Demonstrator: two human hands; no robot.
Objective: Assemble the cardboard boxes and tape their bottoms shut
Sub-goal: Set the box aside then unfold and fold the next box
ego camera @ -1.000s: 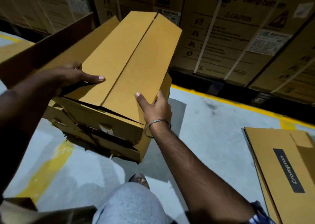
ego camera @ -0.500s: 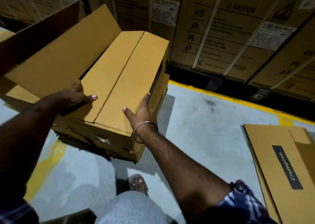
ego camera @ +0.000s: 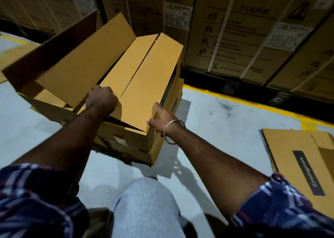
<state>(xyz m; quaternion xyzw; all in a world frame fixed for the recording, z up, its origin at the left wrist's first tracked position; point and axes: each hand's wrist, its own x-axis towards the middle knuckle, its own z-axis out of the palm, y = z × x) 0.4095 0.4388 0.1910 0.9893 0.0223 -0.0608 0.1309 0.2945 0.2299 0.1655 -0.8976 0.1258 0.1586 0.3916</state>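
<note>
Since a moment ago the left hand (ego camera: 102,99) has slid from the box's left side onto its top and curled up, and the big side flap (ego camera: 85,64) now stands more open. That left hand sits knuckles-up on the near end of the left top flap (ego camera: 130,64), its fingers curled into a fist against the cardboard; whether they hook the flap's edge I cannot tell. The right hand (ego camera: 160,117), with a metal bangle (ego camera: 173,131) on its wrist, holds the box (ego camera: 144,85) at its near right corner, thumb on the top edge and fingers wrapped down the right side, mostly hidden. The box lies on a stack of flattened cardboard (ego camera: 126,143) on the grey floor (ego camera: 226,122), in front of the person's knee (ego camera: 146,205). Its two top flaps meet along a seam down the middle, with no tape on it. To the right, well apart, a flat carton (ego camera: 300,158) printed "Crompton" lies on the floor. Behind, past a yellow floor line (ego camera: 240,102), stand tall strapped cartons (ego camera: 244,29) with caution marks. Both forearms come out of checked sleeves (ego camera: 282,207).
</note>
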